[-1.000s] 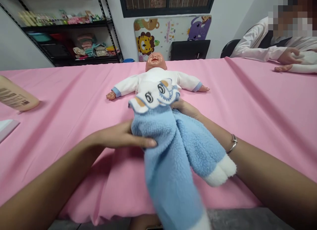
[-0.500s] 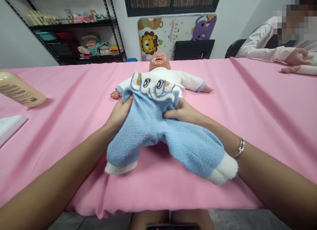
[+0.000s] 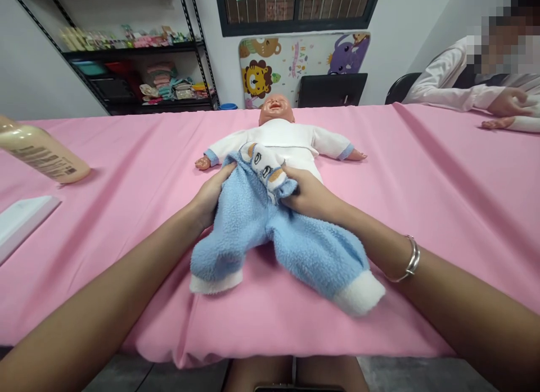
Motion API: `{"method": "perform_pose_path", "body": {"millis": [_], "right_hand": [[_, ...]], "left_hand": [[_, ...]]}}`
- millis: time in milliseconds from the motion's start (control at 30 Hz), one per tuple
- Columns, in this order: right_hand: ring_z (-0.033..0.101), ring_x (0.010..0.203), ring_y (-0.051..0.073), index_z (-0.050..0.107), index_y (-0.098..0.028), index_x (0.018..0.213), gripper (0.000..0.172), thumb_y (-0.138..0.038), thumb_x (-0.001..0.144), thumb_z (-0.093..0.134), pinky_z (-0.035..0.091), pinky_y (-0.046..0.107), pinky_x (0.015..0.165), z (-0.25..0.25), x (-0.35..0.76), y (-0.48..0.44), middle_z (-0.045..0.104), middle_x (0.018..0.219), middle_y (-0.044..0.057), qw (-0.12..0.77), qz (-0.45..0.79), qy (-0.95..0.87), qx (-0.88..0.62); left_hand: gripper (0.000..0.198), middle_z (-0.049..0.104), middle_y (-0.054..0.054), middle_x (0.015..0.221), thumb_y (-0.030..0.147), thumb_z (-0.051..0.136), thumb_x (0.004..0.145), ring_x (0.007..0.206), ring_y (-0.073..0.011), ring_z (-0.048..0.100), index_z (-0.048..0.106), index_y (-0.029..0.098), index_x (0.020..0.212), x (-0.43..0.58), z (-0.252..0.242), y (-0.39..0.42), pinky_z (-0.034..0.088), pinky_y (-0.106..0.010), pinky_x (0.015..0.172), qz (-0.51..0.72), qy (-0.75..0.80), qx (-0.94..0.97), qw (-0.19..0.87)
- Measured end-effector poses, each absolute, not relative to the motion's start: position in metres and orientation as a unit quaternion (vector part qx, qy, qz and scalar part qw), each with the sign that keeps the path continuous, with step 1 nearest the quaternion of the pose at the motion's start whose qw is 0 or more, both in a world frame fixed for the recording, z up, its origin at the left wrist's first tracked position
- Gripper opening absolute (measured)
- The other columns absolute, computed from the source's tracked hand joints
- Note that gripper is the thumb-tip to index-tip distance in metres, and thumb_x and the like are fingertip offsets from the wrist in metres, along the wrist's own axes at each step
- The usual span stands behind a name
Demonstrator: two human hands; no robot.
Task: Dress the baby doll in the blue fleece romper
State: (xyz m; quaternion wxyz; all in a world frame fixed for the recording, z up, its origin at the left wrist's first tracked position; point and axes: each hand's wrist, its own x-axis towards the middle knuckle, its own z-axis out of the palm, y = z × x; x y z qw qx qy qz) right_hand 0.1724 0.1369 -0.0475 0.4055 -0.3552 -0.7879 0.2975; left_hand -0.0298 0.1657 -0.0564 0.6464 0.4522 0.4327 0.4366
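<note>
Left hand [image 3: 211, 192] pinches waist side of blue fleece baby trousers [image 3: 247, 212]; right hand [image 3: 312, 195] clasps opposite side. Trousers are over pink tablecloth [image 3: 426, 195], in front of white-clothed baby doll [image 3: 282, 134] lying face up.

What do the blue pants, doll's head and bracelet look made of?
Blue pants: probably fleece, matte; the surface is nubbly and fluffy.
Doll's head: likely vinyl or another plastic, slightly glossy; smooth with highlights.
Bracelet: seemingly silver-toned metal, shiny; bright reflections along its thin band.
</note>
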Motion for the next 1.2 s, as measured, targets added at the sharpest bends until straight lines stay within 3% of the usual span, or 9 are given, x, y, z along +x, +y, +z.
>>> {"method": "perform_pose_path", "body": {"millis": [233, 467, 600, 700, 833, 933, 1000, 1133, 1200], "right_hand": [[0.059, 0.113, 0.03, 0.063, -0.016, 0.121, 0.042, -0.012, 0.081, 0.051, 0.044, 0.042, 0.1, -0.04, 0.164, 0.18, 0.066, 0.117, 0.01, 0.408, 0.124, -0.742, -0.517], [0.06, 0.112, 0.033, 0.064, -0.017, 0.124, 0.056, -0.002, 0.072, 0.05, 0.046, 0.044, 0.097, -0.045, 0.154, 0.182, 0.065, 0.122, 0.011, 0.243, 0.149, -0.791, -0.542], [0.06, 0.112, 0.031, 0.066, -0.016, 0.121, 0.059, 0.003, 0.068, 0.047, 0.044, 0.043, 0.1, -0.05, 0.159, 0.185, 0.066, 0.122, 0.011, 0.237, 0.17, -0.799, -0.526], [0.062, 0.106, 0.026, 0.069, -0.014, 0.108, 0.048, 0.003, 0.07, 0.044, 0.045, 0.038, 0.099, -0.053, 0.164, 0.188, 0.068, 0.114, 0.009, 0.259, 0.217, -0.807, -0.485], [0.063, 0.098, 0.025, 0.065, -0.011, 0.103, 0.024, -0.014, 0.082, 0.055, 0.048, 0.038, 0.092, -0.046, 0.171, 0.182, 0.068, 0.106, 0.01, 0.274, 0.306, -0.8, -0.438], [0.058, 0.114, 0.026, 0.058, -0.014, 0.123, 0.058, -0.034, 0.072, 0.078, 0.046, 0.037, 0.099, -0.042, 0.171, 0.177, 0.062, 0.125, 0.01, 0.267, 0.36, -0.805, -0.389], [0.056, 0.118, 0.027, 0.056, -0.014, 0.125, 0.07, -0.03, 0.064, 0.084, 0.044, 0.038, 0.102, -0.045, 0.167, 0.177, 0.059, 0.129, 0.011, 0.261, 0.331, -0.816, -0.395], [0.062, 0.101, 0.028, 0.061, -0.013, 0.103, 0.033, -0.013, 0.071, 0.069, 0.047, 0.037, 0.092, -0.056, 0.158, 0.179, 0.067, 0.11, 0.01, 0.272, 0.21, -0.822, -0.453], [0.062, 0.101, 0.028, 0.061, -0.016, 0.103, 0.028, -0.01, 0.076, 0.058, 0.046, 0.036, 0.09, -0.058, 0.156, 0.179, 0.068, 0.107, 0.009, 0.31, 0.154, -0.812, -0.47]], "left_hand": [[0.042, 0.07, -0.007, 0.085, 0.056, 0.06, 0.085, 0.092, -0.0251, 0.067, 0.066, 0.017, 0.099, -0.038, -0.061, 0.18, 0.055, -0.034, 0.086, 0.456, 0.457, 0.527, 0.552], [0.043, 0.067, -0.007, 0.086, 0.058, 0.054, 0.088, 0.087, -0.0258, 0.062, 0.064, 0.017, 0.086, -0.042, -0.059, 0.179, 0.049, -0.033, 0.083, 0.39, 0.449, 0.731, 0.333], [0.037, 0.068, -0.011, 0.093, 0.049, 0.045, 0.094, 0.092, -0.0323, 0.061, 0.064, 0.017, 0.098, -0.035, -0.058, 0.194, 0.046, -0.04, 0.086, 0.312, 0.539, 0.771, 0.135], [0.032, 0.069, -0.013, 0.093, 0.045, 0.045, 0.095, 0.092, -0.0352, 0.062, 0.063, 0.02, 0.103, -0.027, -0.06, 0.216, 0.045, -0.042, 0.083, 0.271, 0.6, 0.749, 0.077], [0.03, 0.07, -0.011, 0.1, 0.041, 0.046, 0.092, 0.101, -0.0316, 0.06, 0.063, 0.017, 0.101, -0.026, -0.067, 0.239, 0.046, -0.036, 0.086, 0.344, 0.56, 0.736, 0.162], [0.032, 0.069, -0.01, 0.111, 0.042, 0.052, 0.087, 0.112, -0.0292, 0.058, 0.063, 0.014, 0.1, -0.029, -0.074, 0.245, 0.046, -0.033, 0.095, 0.414, 0.452, 0.734, 0.291], [0.033, 0.067, -0.009, 0.119, 0.041, 0.055, 0.085, 0.118, -0.028, 0.056, 0.063, 0.014, 0.103, -0.03, -0.076, 0.246, 0.044, -0.032, 0.101, 0.457, 0.408, 0.715, 0.337], [0.029, 0.067, -0.009, 0.12, 0.037, 0.055, 0.086, 0.119, -0.0263, 0.057, 0.064, 0.015, 0.102, -0.026, -0.077, 0.246, 0.043, -0.034, 0.104, 0.483, 0.408, 0.671, 0.387], [0.029, 0.069, -0.01, 0.114, 0.037, 0.057, 0.086, 0.112, -0.026, 0.06, 0.064, 0.013, 0.1, -0.023, -0.077, 0.245, 0.046, -0.034, 0.099, 0.489, 0.416, 0.643, 0.417]]}}
